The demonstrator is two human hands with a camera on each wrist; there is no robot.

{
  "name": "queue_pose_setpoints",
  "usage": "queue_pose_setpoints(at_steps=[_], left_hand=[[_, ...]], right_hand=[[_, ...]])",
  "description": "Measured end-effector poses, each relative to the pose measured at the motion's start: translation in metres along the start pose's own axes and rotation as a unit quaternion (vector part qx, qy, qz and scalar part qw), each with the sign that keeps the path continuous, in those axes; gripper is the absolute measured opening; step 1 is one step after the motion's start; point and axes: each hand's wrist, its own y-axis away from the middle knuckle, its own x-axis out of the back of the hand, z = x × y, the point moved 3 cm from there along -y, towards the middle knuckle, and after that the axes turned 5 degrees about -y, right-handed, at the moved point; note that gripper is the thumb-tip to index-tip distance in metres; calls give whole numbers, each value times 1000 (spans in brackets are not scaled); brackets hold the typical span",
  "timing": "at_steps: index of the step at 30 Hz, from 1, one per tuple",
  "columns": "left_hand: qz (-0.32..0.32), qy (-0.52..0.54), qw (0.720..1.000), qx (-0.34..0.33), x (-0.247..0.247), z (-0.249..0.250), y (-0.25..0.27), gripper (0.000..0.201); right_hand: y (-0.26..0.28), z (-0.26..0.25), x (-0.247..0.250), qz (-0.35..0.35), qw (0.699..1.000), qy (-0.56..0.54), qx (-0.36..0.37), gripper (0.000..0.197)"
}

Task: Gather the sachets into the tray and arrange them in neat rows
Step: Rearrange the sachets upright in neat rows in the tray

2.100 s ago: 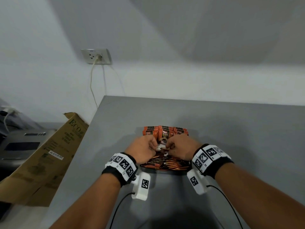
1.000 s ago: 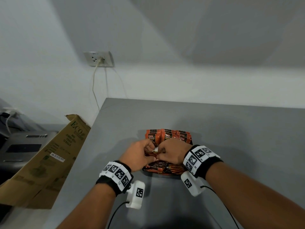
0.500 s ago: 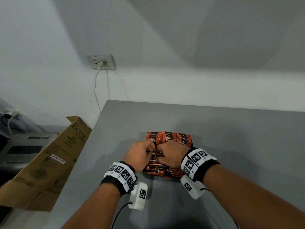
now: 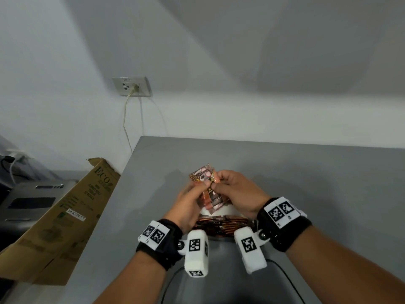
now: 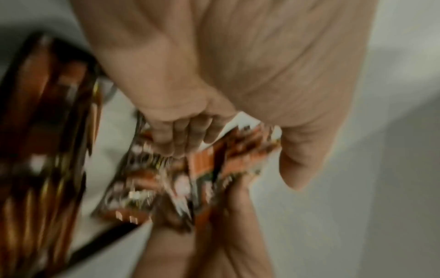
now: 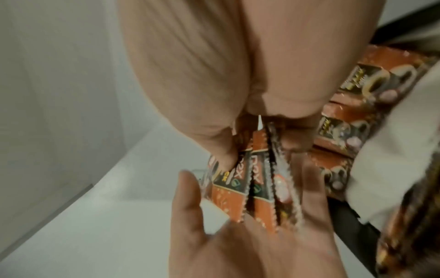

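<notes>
One grey table (image 4: pixel 306 183), white wall (image 4: pixel 219 62).

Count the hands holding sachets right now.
2. The left hand grips the bundle from its left side, and the right hand pinches it from the right, above the tray. No other hand is in view.

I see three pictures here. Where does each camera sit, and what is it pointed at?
Head: worn on the person's head, looking forward and down at the grey table; both forearms show, left hand and right hand holding a bundle of orange sachets.
Left wrist: looks along the left hand at the blurred bundle.
Right wrist: looks along the right hand at the bundle, with the left hand's palm opposite.
All three share the bundle, both hands and the sachets in the tray.
</notes>
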Motion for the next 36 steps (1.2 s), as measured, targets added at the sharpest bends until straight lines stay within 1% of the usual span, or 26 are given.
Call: queue_pose_setpoints(at_steps=[1,2,3,4,5,6,7,8,9,10,11,12,13,15,16,17,19,20,21,23,25,26,29,31,33,36], left_hand=[[-25,41,998,32,-11,0,2,40],[-40,58,996,55,-18,0,2,33],[-43,63,995,65,-21,2,0,34],[-32,66,995,71,-22,2,-3,36],[-19,68,995,75,-21,4,-5,37],[-9,63,995,73,-20,6,-7,36],[-6,54,996,70,-19,9,-7,32],[-9,45,997,68,-20,12,-6,28],[-15,38,997,66,-22,14,-6,23],[-27,31,997,63,-24,15,-4,17],[-36,29,997,56,-27,17,-4,15],[-40,28,998,48,-29,17,-3,19],[-43,36,998,40,-32,17,-3,23],[-40,74,996,36,-33,17,-3,26],[-42,81,995,38,-34,17,-2,25],[-46,79,995,43,-33,16,-2,24],[-46,56,996,43,-33,14,0,24],[-39,42,998,38,-31,13,-1,26],[-31,34,999,30,-30,13,-1,31],[-21,22,1000,6,-26,14,-3,48],[-27,14,1000,1,-22,14,-4,65],[-26,11,1000,1,-22,13,-4,67],[8,6,1000,-12,-21,10,-7,55],[28,-4,999,-21,-23,9,-7,45],[40,-15,999,-25,-24,7,-8,40],[36,-15,999,-25,-26,8,-6,43]], right_hand=[[3,2,-5,3,999,-41,-11,6],[6,3,-9,10,998,-65,-19,7],[9,1,-10,20,997,-73,-20,8],[12,-3,-7,39,999,-36,-10,12],[16,-11,-3,60,997,43,14,22],[20,-19,2,76,985,150,40,38],[24,-27,4,73,961,258,67,61],[28,-34,2,43,934,341,93,86],[29,-37,-1,2,910,400,114,107],[29,-39,-4,-33,886,441,140,120],[26,-37,-7,-53,866,470,161,126],[24,-35,-8,-55,855,485,174,125],[22,-35,-7,-47,854,485,181,117],[21,-38,-6,-36,863,466,194,94],[22,-40,-7,-35,864,460,202,87],[23,-38,-7,-37,864,460,202,84],[24,-35,-8,-44,872,452,184,86],[24,-34,-8,-48,884,433,169,89],[25,-33,-6,-50,905,398,145,93],[27,-34,3,-24,954,282,99,98],[26,-30,15,31,981,180,70,85],[27,-26,18,52,987,138,63,77],[28,-14,19,74,994,48,69,48],[30,-12,16,91,992,39,78,31],[29,-10,14,120,988,46,89,23],[27,-8,14,139,986,21,94,18]])
